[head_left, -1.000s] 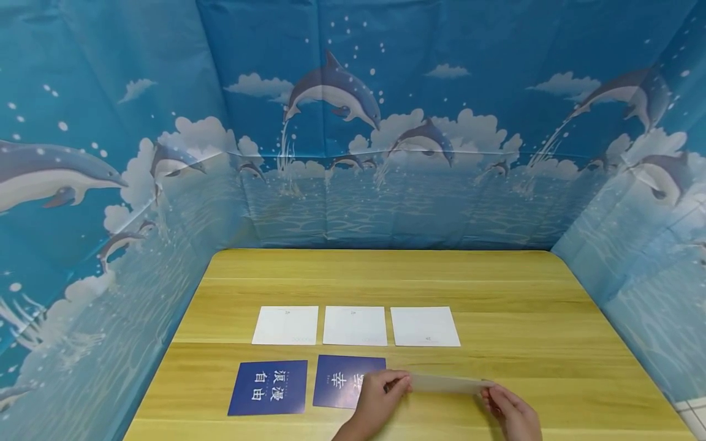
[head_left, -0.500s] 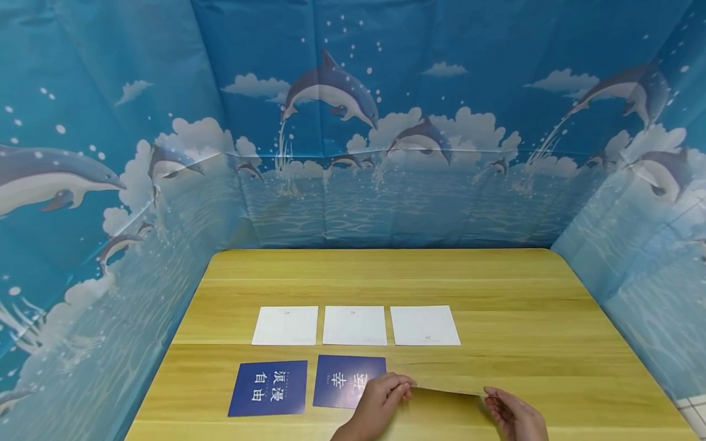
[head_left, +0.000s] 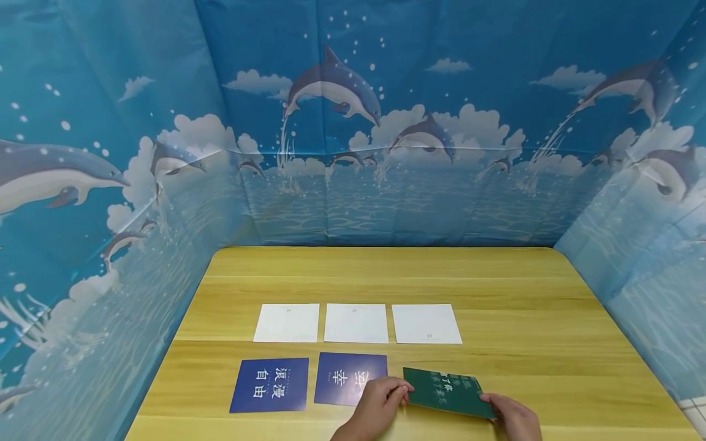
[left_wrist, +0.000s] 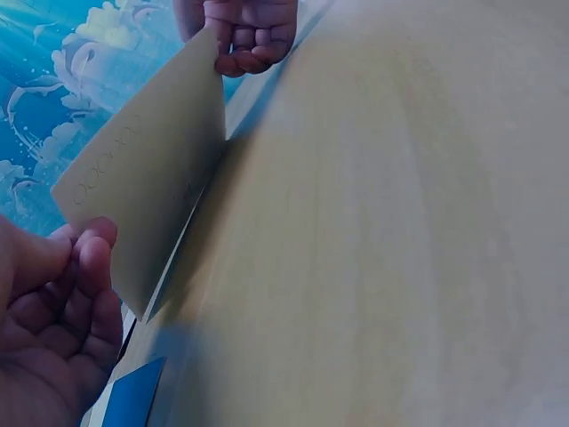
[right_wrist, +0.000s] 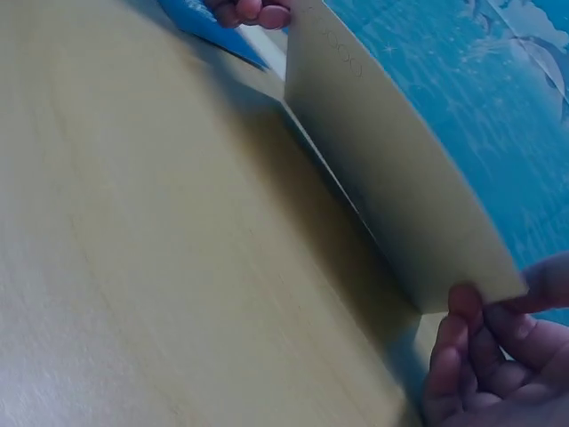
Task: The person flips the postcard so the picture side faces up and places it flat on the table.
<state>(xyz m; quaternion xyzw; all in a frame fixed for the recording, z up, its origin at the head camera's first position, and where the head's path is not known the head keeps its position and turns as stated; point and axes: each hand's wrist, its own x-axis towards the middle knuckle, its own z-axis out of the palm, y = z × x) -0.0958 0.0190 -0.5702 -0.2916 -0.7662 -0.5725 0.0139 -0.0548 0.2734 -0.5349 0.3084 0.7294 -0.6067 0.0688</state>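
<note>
A green postcard (head_left: 444, 392) with pale printed characters is held tilted over the table between both hands. My left hand (head_left: 377, 404) pinches its left end, and my right hand (head_left: 514, 416) pinches its right end. In both wrist views the card's plain pale back (left_wrist: 151, 160) faces the camera, with a row of small outlined marks along one edge. The left hand partly covers a blue postcard (head_left: 344, 376) lying just left of the green one. Another blue postcard (head_left: 270, 386) lies farther left, white characters facing up.
Behind, three white cards lie in a row: a left one (head_left: 287, 323), a middle one (head_left: 356, 323) and a right one (head_left: 427, 323). The wooden table (head_left: 551, 343) is bordered by a dolphin-printed curtain (head_left: 419, 202) at the back and sides.
The held card has turned over: its pale back showed first, then its thin edge, and now its green printed face shows in the head view. The cards on the table stay put.
</note>
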